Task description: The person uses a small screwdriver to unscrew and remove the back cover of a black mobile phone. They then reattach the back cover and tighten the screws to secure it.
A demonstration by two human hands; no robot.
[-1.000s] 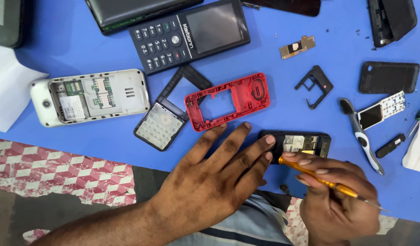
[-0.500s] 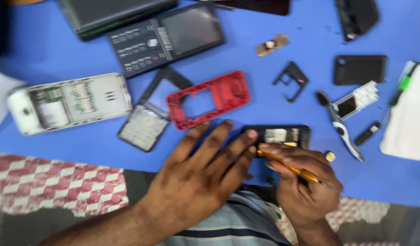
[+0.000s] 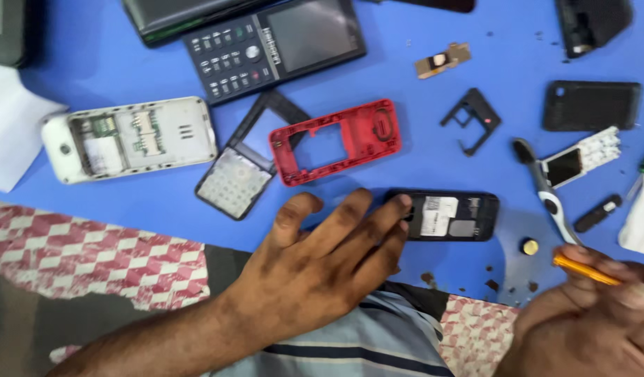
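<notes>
My left hand [image 3: 322, 258] lies flat on the blue tabletop, fingers spread, with its fingertips resting on the left end of a small black phone body [image 3: 451, 216] that lies back side up. My right hand [image 3: 587, 314] is at the lower right, closed around a thin orange-handled tool [image 3: 586, 271], off to the right of the black phone. A red phone frame [image 3: 336, 141] lies just beyond my left fingers. A small brass-coloured round part [image 3: 530, 246] sits between the black phone and my right hand.
A white opened phone [image 3: 130, 138] lies at the left, a keypad panel with black bezel [image 3: 238, 180] beside it, and a black keypad phone [image 3: 273, 45] behind. Small black covers [image 3: 591, 105], a bracket [image 3: 472, 120], a circuit board [image 3: 580, 158] and a grey tool [image 3: 549, 192] lie right. Red-white cloth [image 3: 91, 255] borders the near edge.
My right hand has drawn the orange tool away from the black phone toward the lower right. The left hand stays on the phone's left end. The camera view shifted.
</notes>
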